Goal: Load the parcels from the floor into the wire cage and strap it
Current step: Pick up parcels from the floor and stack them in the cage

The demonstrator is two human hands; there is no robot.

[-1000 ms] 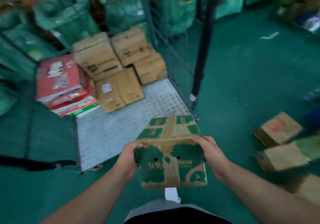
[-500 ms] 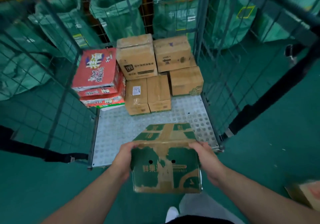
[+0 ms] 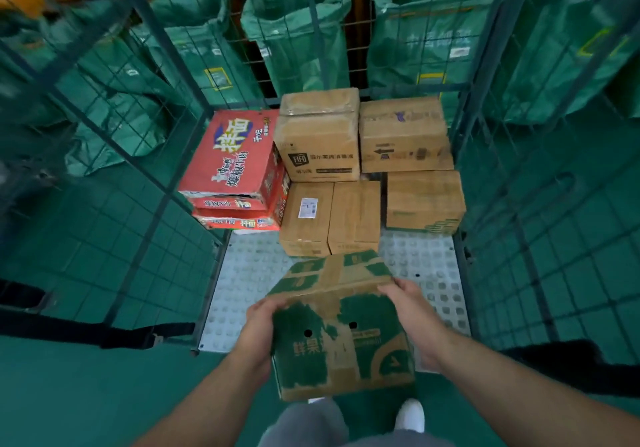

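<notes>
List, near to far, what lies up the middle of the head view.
Nearest first: green-printed carton, gripped by left hand and right hand → grey studded cage floor → brown box with white label → FIFO-marked brown box → green sack.

Worn green carton [image 3: 341, 339] held tilted above the wire cage [image 3: 249, 280] floor's front edge.

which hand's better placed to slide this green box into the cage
Probably right. The right hand grips the green box further forward, over bare cage floor; the left hand holds the near corner, nearer the floor's front edge. Both carry it.
</notes>
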